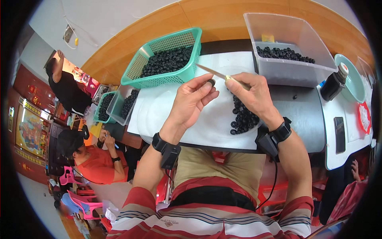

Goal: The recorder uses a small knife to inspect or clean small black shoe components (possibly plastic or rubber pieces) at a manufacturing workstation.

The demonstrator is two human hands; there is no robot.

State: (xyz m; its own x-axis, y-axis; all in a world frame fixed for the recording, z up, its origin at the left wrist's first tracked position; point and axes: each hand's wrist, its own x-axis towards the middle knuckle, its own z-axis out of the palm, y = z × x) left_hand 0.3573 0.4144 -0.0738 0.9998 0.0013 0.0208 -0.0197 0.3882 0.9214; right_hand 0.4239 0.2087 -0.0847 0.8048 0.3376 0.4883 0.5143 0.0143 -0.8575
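Note:
My left hand point(193, 97) pinches a small black round piece point(211, 82) between thumb and fingertips, above a white board point(159, 107). My right hand point(252, 93) grips a knife point(217, 73) with a pale handle, its blade pointing left toward the black piece. A pile of the same black round pieces point(243, 118) lies on the board under my right hand. Both wrists wear black bands.
A green mesh basket point(167, 59) of black pieces stands at the back left, a clear plastic tub point(288, 49) with more at the back right. Smaller bins point(115, 105) sit left. A dark bottle point(333, 83), a teal plate point(352, 77) and a phone point(339, 133) lie right. People sit at left.

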